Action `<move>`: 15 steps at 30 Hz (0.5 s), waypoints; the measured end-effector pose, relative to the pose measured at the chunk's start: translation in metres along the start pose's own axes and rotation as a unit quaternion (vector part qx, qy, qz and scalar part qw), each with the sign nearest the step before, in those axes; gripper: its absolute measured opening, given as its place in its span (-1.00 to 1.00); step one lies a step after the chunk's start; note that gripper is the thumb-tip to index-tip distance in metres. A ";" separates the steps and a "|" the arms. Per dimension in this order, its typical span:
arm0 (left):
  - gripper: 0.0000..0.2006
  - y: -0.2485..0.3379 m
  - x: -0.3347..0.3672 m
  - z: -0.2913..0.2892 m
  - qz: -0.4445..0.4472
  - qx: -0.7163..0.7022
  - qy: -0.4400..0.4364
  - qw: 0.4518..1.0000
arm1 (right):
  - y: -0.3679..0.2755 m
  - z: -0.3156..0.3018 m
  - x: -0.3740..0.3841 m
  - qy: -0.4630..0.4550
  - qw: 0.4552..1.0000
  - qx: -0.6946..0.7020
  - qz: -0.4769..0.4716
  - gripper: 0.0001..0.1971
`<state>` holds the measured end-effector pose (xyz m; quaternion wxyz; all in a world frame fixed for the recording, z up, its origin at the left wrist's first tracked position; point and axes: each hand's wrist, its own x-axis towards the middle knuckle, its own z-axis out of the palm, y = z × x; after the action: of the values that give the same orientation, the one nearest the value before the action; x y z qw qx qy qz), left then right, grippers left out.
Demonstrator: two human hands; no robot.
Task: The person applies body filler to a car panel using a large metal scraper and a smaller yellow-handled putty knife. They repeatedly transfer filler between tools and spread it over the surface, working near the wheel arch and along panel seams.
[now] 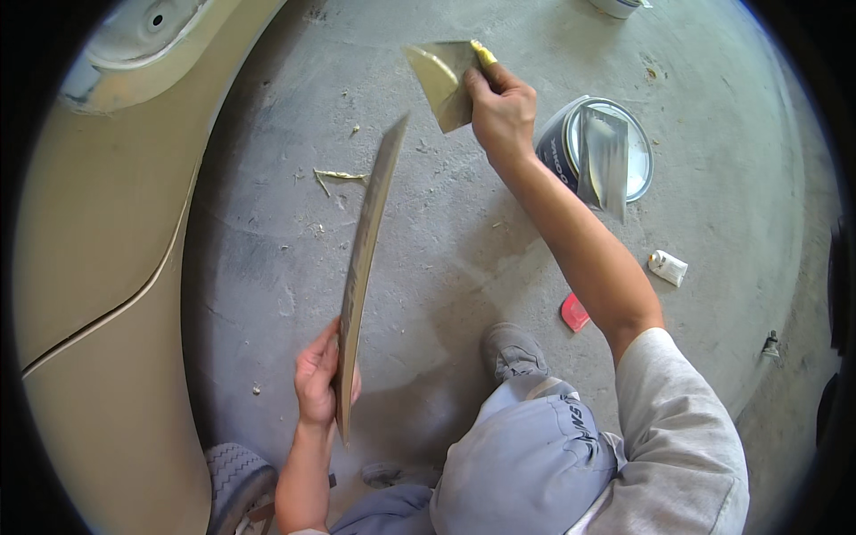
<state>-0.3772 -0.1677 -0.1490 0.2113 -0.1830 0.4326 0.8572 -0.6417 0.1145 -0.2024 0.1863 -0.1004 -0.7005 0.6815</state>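
Held up nearly edge-on, a thin flat board [367, 241] rises from my left hand [314, 379], whose fingers are closed round its lower end. Farther forward, my right hand [504, 111] grips a wide flat putty spreader [441, 85] by one side. Pale yellow paste coats part of the spreader's face, and a lump of it sits at the top corner by my fingertips. Board and spreader are apart. To the right of my right wrist stands a round can [562, 147] with a second metal spreader [606, 160] lying across its top.
A beige vehicle body panel [98, 250] fills the left side, with a tyre [236, 486] below it. On the concrete floor lie a white tube [667, 267], a red flat piece [574, 312] and yellowish scraps [341, 176]. A grey cap [526, 464] covers the lower middle.
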 end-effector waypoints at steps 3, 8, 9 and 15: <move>-0.46 -0.010 -0.007 0.002 -0.038 -0.126 -0.087 0.987 | 0.003 0.002 -0.004 -0.036 0.989 0.139 0.023 -0.64; -0.32 -0.032 -0.008 0.020 -0.107 -0.204 -0.120 0.966 | -0.018 0.017 -0.044 -0.061 0.978 0.187 0.070 -0.62; -0.32 -0.038 -0.003 0.027 -0.081 -0.223 -0.162 0.958 | -0.028 0.021 -0.060 -0.066 0.981 0.171 0.068 -0.63; -0.40 -0.058 0.023 0.033 0.103 0.153 0.142 0.973 | -0.096 0.019 -0.207 -0.327 0.924 0.189 -0.057 -0.78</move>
<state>-0.3706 -0.1050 -0.1805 0.0842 -0.2229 0.6003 0.7634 -0.4497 0.0109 -0.1330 0.0015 0.2051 -0.5857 0.7841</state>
